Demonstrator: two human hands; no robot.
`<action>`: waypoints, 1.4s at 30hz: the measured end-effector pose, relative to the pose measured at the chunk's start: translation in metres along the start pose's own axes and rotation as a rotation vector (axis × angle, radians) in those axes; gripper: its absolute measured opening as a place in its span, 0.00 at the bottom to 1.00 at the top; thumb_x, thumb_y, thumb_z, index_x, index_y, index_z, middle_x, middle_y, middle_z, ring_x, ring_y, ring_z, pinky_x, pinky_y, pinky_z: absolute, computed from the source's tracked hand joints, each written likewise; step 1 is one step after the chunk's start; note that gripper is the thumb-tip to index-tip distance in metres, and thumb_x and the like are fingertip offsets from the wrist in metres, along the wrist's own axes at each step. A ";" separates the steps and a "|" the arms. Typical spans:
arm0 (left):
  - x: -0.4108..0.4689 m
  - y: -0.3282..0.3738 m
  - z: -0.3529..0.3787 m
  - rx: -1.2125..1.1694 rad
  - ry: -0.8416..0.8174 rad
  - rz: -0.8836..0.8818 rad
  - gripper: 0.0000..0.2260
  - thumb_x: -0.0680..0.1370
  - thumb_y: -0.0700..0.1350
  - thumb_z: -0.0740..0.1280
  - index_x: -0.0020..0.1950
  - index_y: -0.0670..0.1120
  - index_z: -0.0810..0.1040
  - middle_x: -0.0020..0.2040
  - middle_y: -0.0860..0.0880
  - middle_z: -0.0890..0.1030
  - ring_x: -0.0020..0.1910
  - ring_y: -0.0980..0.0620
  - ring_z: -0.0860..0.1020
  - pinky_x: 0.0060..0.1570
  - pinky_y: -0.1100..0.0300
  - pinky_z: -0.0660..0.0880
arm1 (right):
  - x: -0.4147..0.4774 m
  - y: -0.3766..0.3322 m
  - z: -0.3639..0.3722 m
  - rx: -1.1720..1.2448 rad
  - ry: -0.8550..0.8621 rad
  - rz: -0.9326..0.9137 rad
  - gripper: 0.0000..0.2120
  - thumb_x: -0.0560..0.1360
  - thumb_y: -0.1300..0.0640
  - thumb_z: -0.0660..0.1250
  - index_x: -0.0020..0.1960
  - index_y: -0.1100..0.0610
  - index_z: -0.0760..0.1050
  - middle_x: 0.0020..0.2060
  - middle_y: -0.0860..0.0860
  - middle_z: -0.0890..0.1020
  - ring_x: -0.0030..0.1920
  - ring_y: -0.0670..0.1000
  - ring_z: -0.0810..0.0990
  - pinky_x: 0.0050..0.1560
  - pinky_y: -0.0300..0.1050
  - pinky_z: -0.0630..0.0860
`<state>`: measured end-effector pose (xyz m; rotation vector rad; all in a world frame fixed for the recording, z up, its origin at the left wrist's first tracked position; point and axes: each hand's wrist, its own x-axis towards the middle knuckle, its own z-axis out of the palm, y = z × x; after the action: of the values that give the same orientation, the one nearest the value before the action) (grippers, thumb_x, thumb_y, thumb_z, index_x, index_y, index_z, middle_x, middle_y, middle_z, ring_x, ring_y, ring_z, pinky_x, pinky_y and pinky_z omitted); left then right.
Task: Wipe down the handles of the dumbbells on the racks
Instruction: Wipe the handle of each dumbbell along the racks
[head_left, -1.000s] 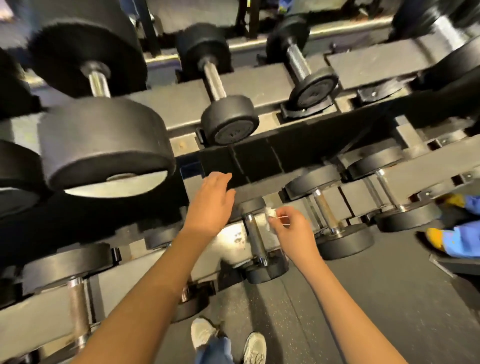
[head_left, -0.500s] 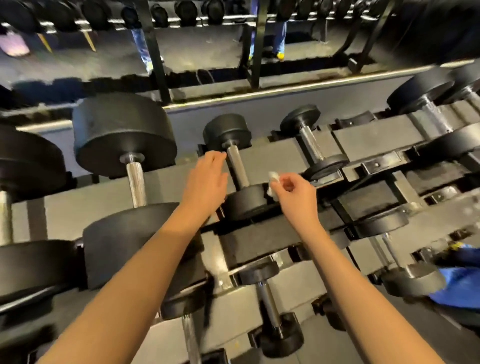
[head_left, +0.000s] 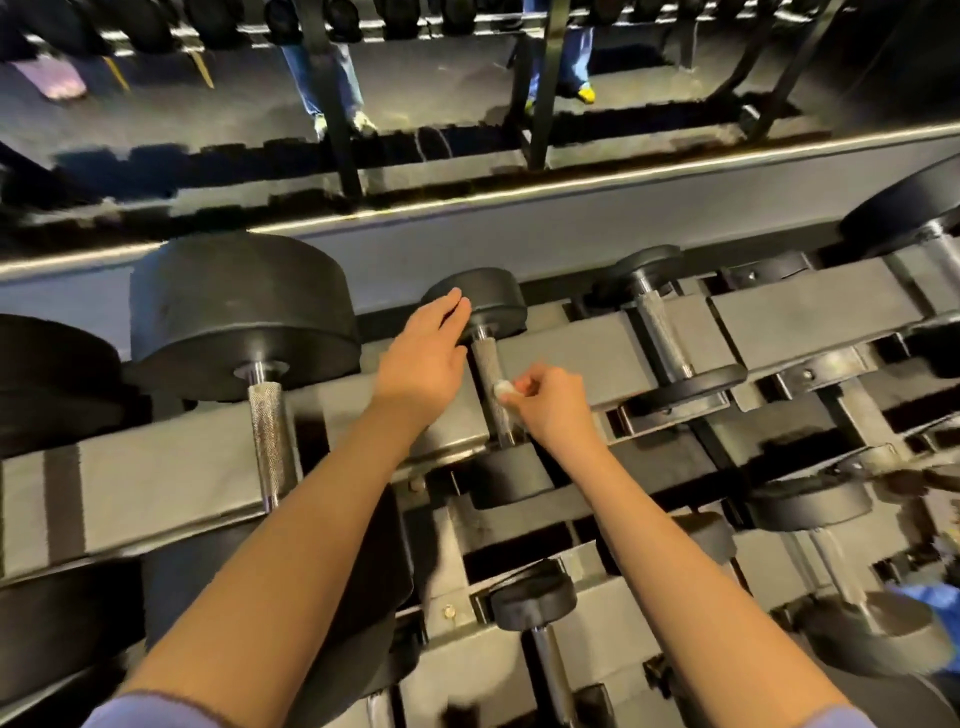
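Note:
A small black dumbbell (head_left: 488, 304) lies on the top tier of the grey rack (head_left: 810, 312), its knurled metal handle (head_left: 488, 374) running toward me. My right hand (head_left: 550, 408) pinches a small white wipe (head_left: 503, 388) against the right side of that handle. My left hand (head_left: 423, 358) rests with straight fingers on the dumbbell's far head, left of the handle. A large dumbbell (head_left: 239, 312) sits to the left and a slim one (head_left: 660, 332) to the right.
Lower tiers hold more dumbbells (head_left: 535, 597). A mirror (head_left: 467, 104) behind the rack reflects legs of people and black posts. A blue-clad figure (head_left: 930, 608) shows at the lower right edge.
The view rose from the lower tier to the top one. Both hands moved up to the small top dumbbell; the wipe went from beside its near head onto the handle.

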<state>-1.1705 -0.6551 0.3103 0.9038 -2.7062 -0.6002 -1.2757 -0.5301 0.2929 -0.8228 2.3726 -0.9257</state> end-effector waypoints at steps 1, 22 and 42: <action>0.000 0.001 0.000 -0.008 0.010 -0.006 0.25 0.82 0.43 0.59 0.78 0.48 0.56 0.78 0.53 0.55 0.76 0.53 0.53 0.74 0.54 0.58 | 0.002 0.000 0.001 0.011 0.012 0.001 0.13 0.74 0.52 0.71 0.41 0.62 0.77 0.33 0.53 0.77 0.38 0.53 0.76 0.43 0.47 0.74; -0.007 0.017 0.006 -0.028 0.144 -0.061 0.25 0.81 0.38 0.59 0.77 0.47 0.59 0.77 0.50 0.59 0.76 0.51 0.56 0.69 0.62 0.54 | 0.007 0.007 -0.011 -0.039 -0.197 -0.009 0.09 0.72 0.60 0.71 0.38 0.64 0.76 0.35 0.54 0.76 0.40 0.54 0.77 0.47 0.49 0.77; -0.005 0.003 0.001 -0.089 0.106 0.039 0.23 0.81 0.40 0.61 0.76 0.45 0.60 0.76 0.49 0.61 0.75 0.51 0.57 0.67 0.64 0.55 | 0.041 -0.027 0.010 0.150 0.109 -0.026 0.11 0.75 0.52 0.70 0.40 0.60 0.80 0.33 0.52 0.80 0.36 0.49 0.76 0.39 0.41 0.69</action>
<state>-1.1688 -0.6494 0.3108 0.8347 -2.5755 -0.6404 -1.2891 -0.5787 0.2978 -0.7636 2.3539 -1.1710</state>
